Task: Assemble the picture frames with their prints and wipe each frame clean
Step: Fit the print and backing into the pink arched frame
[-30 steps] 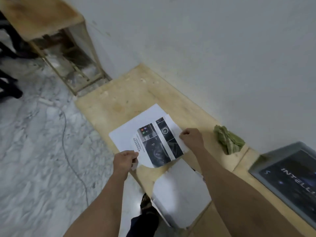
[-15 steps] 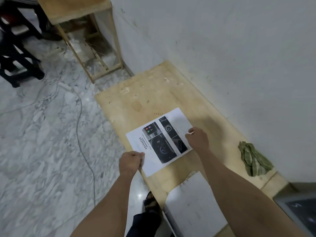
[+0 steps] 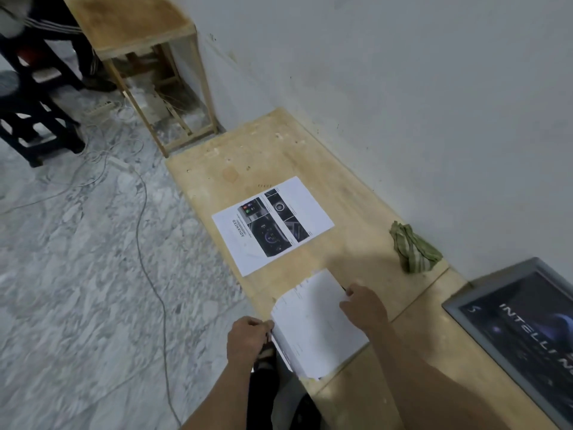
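Left hand [image 3: 248, 338]: lower centre of the frame, fingers curled in, thumb and fingertips pinching the left edge of the paper stack [image 3: 316, 327].
Right hand [image 3: 366, 307]: just right of centre, low in the frame; palm down, fingers bent and loosely spread, tips resting on the stack's right edge near its far corner.
Paper stack: white, blank face up, several sheets thick along the near-left edge; lies at the near edge of the worktop [image 3: 310, 156], its lower corner overhanging.
Print [image 3: 273, 225]: single sheet, centre of the frame, flat on the worktop, free of both hands; dark photo panels and the word "ADVANCED" along one side. It sits above the stack in the picture, apart from it.
Cloth [image 3: 414, 251]: green striped, crumpled, right of centre, near the wall [image 3: 403, 88]; well apart from the print.
Framed picture [image 3: 514, 330]: grey frame, dark print with white lettering, lower right of the frame, flat on the worktop; cut off by the picture edge.
Floor [image 3: 77, 274]: grey marble, left half of the frame, cables trailing across it.
Wooden stand [image 3: 136, 29]: upper left, against the wall.
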